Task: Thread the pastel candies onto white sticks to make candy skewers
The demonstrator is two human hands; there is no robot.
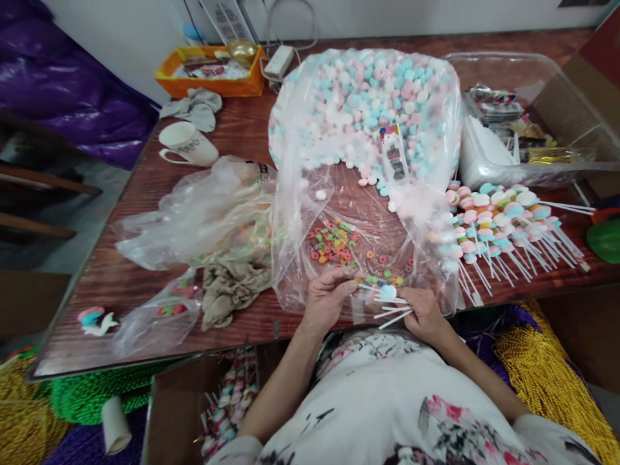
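Several thin white plastic-looking sticks (390, 311) and one pale blue round disc (388, 292) show between the hands, above the dark wooden table's (150, 194) near edge. The right hand (423, 311), forearm angled inward, curls its fingers closed around the sticks. The left hand (329, 297), thumb and forefinger almost meeting, points at a stick tip; whether it grips, I cannot tell. Just beyond lie small multicoloured rings (334, 242).

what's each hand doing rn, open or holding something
Left hand: closed in a pinch; what it holds is too small to tell.
Right hand: closed, holding white sticks.
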